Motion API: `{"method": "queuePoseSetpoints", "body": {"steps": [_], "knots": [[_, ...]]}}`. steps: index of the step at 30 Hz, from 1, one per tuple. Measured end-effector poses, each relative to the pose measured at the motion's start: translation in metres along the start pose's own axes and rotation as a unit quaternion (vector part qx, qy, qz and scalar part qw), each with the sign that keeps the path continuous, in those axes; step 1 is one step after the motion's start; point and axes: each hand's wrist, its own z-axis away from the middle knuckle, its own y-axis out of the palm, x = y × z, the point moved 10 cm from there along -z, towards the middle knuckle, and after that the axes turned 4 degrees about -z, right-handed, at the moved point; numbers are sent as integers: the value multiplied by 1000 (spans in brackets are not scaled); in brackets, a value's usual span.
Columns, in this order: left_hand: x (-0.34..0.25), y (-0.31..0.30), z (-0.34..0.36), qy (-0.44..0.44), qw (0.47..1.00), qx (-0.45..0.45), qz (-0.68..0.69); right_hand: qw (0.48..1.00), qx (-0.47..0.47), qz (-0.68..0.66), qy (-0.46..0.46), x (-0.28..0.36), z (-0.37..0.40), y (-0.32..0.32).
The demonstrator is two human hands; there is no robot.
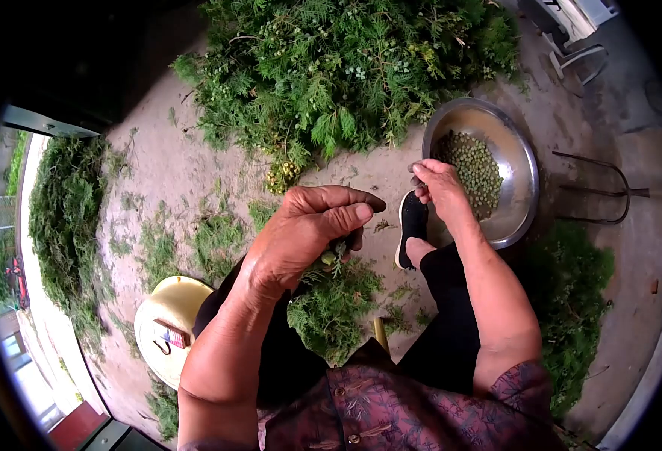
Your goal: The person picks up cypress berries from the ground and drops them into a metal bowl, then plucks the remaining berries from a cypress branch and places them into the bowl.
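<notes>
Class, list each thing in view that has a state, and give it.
Left hand, closed around a green sprig
Right hand, fingers curled, contents unclear
Metal basin, partly filled
Small green balls, loose in the basin
Large branch pile, heaped on the ground
Black shoe, worn

At eight o'clock from the middle there is a round yellow stool or tub [171,292], I cannot tell which; on its top lie a small printed packet [173,335] and a dark curved thing [167,348]. At three o'clock there is a dark metal fork [634,192], its tines pointing to nine. A pale frame [571,58] stands at two o'clock.
</notes>
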Motion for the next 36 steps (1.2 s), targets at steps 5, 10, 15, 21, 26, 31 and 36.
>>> {"method": "queuePoseSetpoints", "body": {"steps": [5,10,15,21,26,31,36], "knots": [[6,-29,6,9,990,-86,114,995,-73,-4,68,-94,-63,7],[1,-73,18,27,954,-217,206,987,-119,77,70,-192,-117,12],[-12,-88,13,105,939,-181,272,909,-131,382,-100,-205,-157,34],[-5,-94,12,82,923,-240,290,883,-32,463,-65,-245,-174,78],[-2,-85,6,59,903,-261,336,934,-56,326,-131,-200,-118,96],[3,-71,-6,15,913,-205,353,898,-155,320,-260,-70,-55,32],[7,-48,-19,24,914,-103,391,835,-273,426,-217,7,-10,-76]]}}
